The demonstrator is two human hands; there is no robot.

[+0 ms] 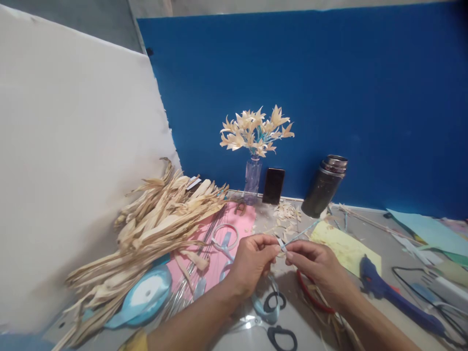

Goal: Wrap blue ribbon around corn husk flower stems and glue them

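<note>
My left hand (252, 263) and my right hand (316, 263) meet above the middle of the work surface, fingertips close together. Both are closed in a pinch around the lower end of a thin light-blue stem (302, 233), which slants up to the right. A small white strip (281, 242) shows at the left fingertips; what it belongs to is unclear. Below the hands lie black-handled scissors (282, 337) and a loose pale-blue ribbon (266, 312). A red curved handle (306, 292) is partly hidden under my right hand.
Dried corn husks (161, 219) are heaped left, by a blue ribbon roll (148, 295) and metal wires on pink paper (244, 214). Behind stand a vase (252, 180) of husk flowers (256, 129), a phone (273, 186) and a dark flask (324, 187). A blue glue gun (398, 297) lies right.
</note>
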